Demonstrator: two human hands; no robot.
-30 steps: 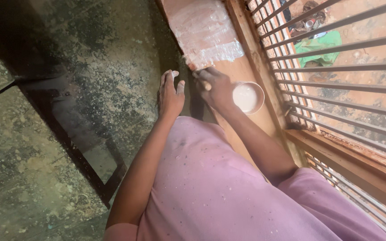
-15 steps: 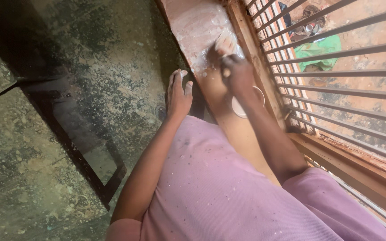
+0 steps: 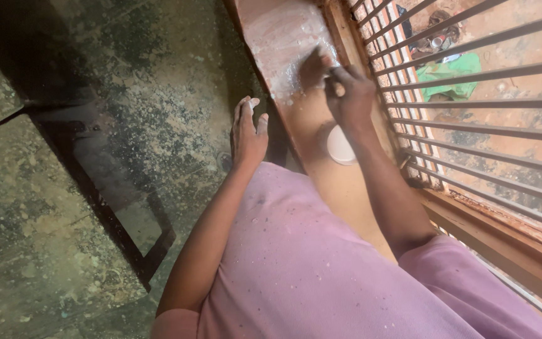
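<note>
Head view: two hands, one small white bowl, one wooden sill. Right hand curled, fingertips pinched on the sill's white-smeared patch; whether it grips anything, cannot tell. Left hand open and flat, fingers together, holding nothing, off the sill's edge. Bowl partly hidden by right wrist. Window bars beside; stained floor below.

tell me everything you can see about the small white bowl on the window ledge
The small white bowl is round and shallow, with pale whitish contents or a whitish inside; which one is unclear. It sits upright on the wooden ledge near the barred window. The right hand works just beyond it, and the forearm covers its right edge. Its material is unclear.
</note>
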